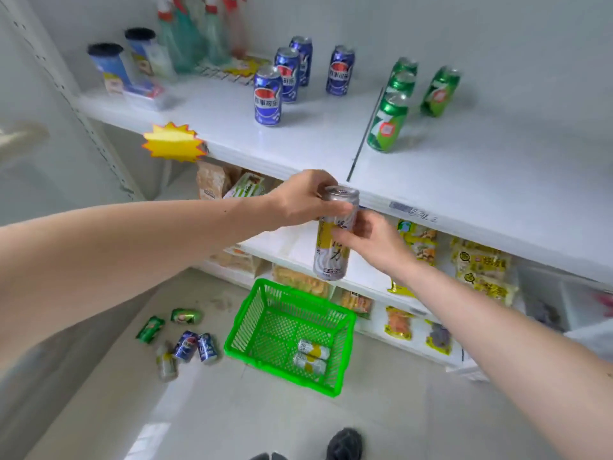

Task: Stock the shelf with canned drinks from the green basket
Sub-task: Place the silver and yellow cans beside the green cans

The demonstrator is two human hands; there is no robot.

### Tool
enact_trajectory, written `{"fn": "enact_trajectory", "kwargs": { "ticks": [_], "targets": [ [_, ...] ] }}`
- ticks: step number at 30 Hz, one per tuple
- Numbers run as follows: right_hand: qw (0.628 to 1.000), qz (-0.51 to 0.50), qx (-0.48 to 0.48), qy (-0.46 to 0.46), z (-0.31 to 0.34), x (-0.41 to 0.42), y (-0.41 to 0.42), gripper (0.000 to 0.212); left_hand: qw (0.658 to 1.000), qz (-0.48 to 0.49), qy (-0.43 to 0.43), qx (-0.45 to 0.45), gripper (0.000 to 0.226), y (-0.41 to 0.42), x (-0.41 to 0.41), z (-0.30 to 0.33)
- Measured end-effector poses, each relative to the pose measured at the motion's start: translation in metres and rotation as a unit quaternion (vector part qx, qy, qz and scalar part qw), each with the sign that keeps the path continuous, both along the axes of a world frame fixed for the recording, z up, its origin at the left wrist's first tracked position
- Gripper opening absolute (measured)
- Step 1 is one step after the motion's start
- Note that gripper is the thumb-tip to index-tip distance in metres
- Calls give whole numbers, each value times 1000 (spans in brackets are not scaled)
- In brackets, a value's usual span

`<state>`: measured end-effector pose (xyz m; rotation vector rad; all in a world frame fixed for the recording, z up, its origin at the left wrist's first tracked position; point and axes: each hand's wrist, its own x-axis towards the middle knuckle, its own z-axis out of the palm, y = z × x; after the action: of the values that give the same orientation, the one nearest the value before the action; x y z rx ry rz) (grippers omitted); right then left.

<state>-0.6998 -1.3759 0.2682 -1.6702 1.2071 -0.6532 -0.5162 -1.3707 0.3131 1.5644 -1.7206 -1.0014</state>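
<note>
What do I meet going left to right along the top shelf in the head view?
Black-lidded tubs → spray bottles → blue cans → shelf divider → green cans.

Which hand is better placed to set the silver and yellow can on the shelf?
Probably the right hand: it grips the can mid-body, nearest the bare shelf beside the green cans. The left hand only grips the top.
</note>
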Motion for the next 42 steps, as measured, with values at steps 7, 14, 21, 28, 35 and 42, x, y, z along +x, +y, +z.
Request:
{"fn": "enact_trajectory", "kwargs": {
  "ticks": [7, 14, 21, 28, 35, 42],
  "targets": [
    [999, -33, -18, -11, 73, -87, -30, 34, 995, -84, 20, -40, 65, -36, -85, 67],
    [999, -19, -28, 14, 97, -178, -89, 36, 993, -77, 87, -36, 41, -86, -177, 80],
    [996, -78, -40, -5, 90, -227, -158, 51, 992, 0, 122, -20, 67, -132, -228, 73],
    [984, -161, -73, 17, 82, -255, -239, 75, 998, 35, -55, -5, 63, -183, -225, 52],
    [972, -210, -98, 38, 63, -278, -346, 76, 955, -42, -291, -37, 61, -240, -238, 19],
    [975, -193, -102, 45, 54, -278, -441, 73, 942, -38, -332, -26, 59, -300, -258, -14]
  ]
}}
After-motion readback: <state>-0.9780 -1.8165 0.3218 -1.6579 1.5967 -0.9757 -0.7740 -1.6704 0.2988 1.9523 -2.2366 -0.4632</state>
